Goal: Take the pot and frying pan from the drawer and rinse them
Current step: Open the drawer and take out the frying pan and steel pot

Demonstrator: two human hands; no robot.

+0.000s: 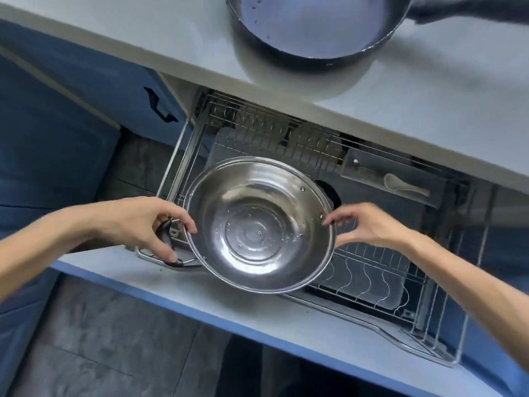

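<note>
I hold a stainless steel pot (pixel 259 222) tilted above the open drawer (pixel 380 282), and droplets glint on its bottom. My left hand (pixel 143 222) grips the black side handle at the pot's left. My right hand (pixel 369 224) has bent fingertips on the pot's right rim, just below the other black handle; its thumb is hidden behind the pot. The frying pan (pixel 312 27), dark outside and pale inside with a few droplets, sits on the countertop (pixel 415 107) above the drawer, its handle pointing right.
The pull-out drawer holds wire dish racks and a clear tray with a white spoon (pixel 405 184) at the back right. The drawer's white front edge (pixel 229 302) runs below the pot. Blue cabinet doors with a black handle (pixel 159 106) are at left, with dark tiled floor below.
</note>
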